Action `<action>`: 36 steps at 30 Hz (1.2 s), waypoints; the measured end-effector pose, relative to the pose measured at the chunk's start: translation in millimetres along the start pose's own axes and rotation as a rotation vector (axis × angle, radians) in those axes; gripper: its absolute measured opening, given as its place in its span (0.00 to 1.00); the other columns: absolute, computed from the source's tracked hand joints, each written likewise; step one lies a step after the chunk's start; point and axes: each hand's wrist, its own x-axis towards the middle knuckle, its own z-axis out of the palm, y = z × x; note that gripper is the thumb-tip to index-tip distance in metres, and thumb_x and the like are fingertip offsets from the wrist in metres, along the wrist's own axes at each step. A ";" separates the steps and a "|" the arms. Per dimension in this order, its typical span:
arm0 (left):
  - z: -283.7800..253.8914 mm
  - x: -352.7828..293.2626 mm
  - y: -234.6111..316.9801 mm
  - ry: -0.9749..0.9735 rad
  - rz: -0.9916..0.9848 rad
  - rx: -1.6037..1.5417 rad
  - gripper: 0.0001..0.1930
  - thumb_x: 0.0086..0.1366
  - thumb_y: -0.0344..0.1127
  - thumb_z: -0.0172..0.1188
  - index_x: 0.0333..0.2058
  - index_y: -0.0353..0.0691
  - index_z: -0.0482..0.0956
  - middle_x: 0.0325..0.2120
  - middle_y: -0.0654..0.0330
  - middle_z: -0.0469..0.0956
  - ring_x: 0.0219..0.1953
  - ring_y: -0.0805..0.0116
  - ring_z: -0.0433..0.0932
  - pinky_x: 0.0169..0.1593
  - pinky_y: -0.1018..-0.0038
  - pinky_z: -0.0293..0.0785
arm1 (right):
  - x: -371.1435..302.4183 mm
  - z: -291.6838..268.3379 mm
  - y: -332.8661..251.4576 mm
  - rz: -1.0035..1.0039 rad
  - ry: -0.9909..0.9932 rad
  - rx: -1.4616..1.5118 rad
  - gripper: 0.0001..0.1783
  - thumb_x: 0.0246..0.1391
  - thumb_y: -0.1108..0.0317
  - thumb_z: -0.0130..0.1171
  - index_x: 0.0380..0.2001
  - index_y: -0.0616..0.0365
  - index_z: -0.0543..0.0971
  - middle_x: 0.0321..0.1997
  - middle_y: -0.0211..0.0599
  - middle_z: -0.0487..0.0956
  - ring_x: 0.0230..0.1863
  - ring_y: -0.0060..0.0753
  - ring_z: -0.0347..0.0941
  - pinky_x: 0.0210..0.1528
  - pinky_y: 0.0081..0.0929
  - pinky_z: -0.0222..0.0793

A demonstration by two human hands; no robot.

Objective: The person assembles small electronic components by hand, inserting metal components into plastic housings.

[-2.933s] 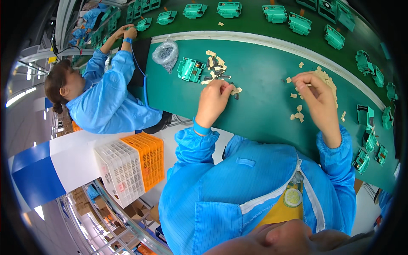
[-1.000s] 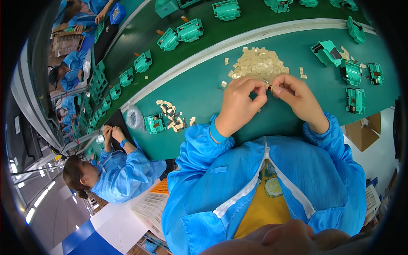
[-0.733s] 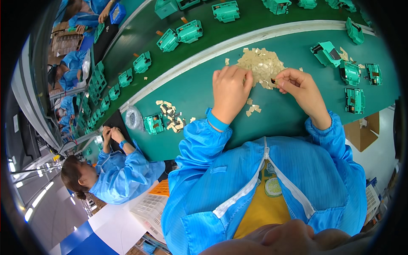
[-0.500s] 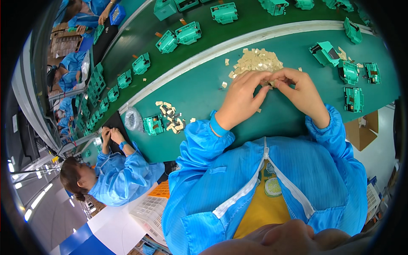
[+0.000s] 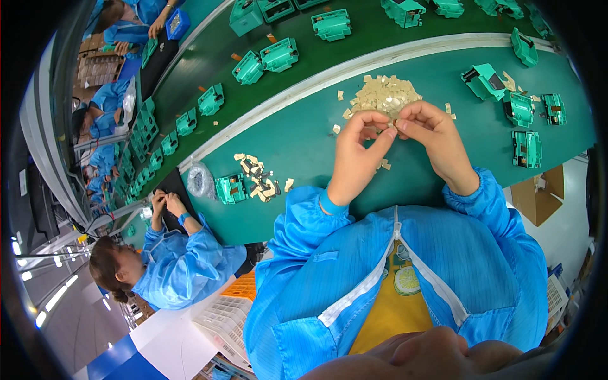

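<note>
With the two hands as the clock's centre and twelve pointing away from the body, a heap of thin, flat, cream-coloured chips [image 5: 386,92] lies close by at twelve, on the smooth green desk [image 5: 304,142]. The chips are small and angular, overlapping loosely, with a few strays around the edge. Towards eight, cream pieces mix with black ones in a smaller scatter [image 5: 254,176], just beside a boxy green housing [image 5: 231,189] that looks like moulded plastic. More such housings [image 5: 519,109] stand from two to three o'clock, and another row [image 5: 332,25] runs across the dark strip past the pale rail [image 5: 323,77] at eleven.

Between eight and nine sits a crinkled clear plastic bag [image 5: 201,180]; its grey contents are too blurred to name. At four, a brown cardboard box [image 5: 538,196] holds something pale. A white lattice basket [image 5: 225,326] is near seven, below the desk.

The left hand [image 5: 361,152] and right hand [image 5: 437,136] meet at the fingertips, each thumb and forefinger in a narrow pinch on one small piece [image 5: 394,124], mostly hidden by the fingers.
</note>
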 end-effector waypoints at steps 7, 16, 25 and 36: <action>-2.9 8.6 19.3 -0.009 0.243 0.391 0.14 0.65 0.25 0.66 0.49 0.37 0.78 0.42 0.60 0.81 0.43 0.69 0.80 0.49 0.72 0.76 | -4.7 -5.6 -12.3 0.054 -0.009 -0.168 0.06 0.63 0.74 0.63 0.42 0.63 0.82 0.39 0.28 0.83 0.40 0.17 0.77 0.46 0.18 0.73; 6.6 2.7 7.7 0.139 0.042 -0.167 0.09 0.70 0.23 0.62 0.47 0.35 0.78 0.40 0.61 0.81 0.43 0.75 0.79 0.47 0.78 0.76 | -8.3 4.3 -20.5 0.120 -0.034 -0.074 0.11 0.62 0.73 0.65 0.46 0.65 0.82 0.41 0.28 0.83 0.41 0.16 0.77 0.46 0.19 0.74; -4.5 -0.4 20.2 0.227 0.612 0.712 0.09 0.58 0.26 0.71 0.37 0.42 0.85 0.34 0.60 0.80 0.38 0.62 0.79 0.44 0.67 0.73 | -8.7 -2.6 -22.8 0.066 -0.052 -0.130 0.09 0.61 0.77 0.63 0.45 0.66 0.81 0.41 0.28 0.83 0.44 0.16 0.78 0.47 0.18 0.74; -4.1 5.0 32.8 -0.036 0.754 1.018 0.10 0.52 0.29 0.73 0.35 0.44 0.85 0.32 0.67 0.80 0.35 0.67 0.78 0.42 0.64 0.63 | -12.2 -1.5 -25.7 -0.144 -0.095 -0.530 0.07 0.58 0.77 0.63 0.39 0.67 0.82 0.36 0.32 0.81 0.35 0.21 0.74 0.40 0.22 0.72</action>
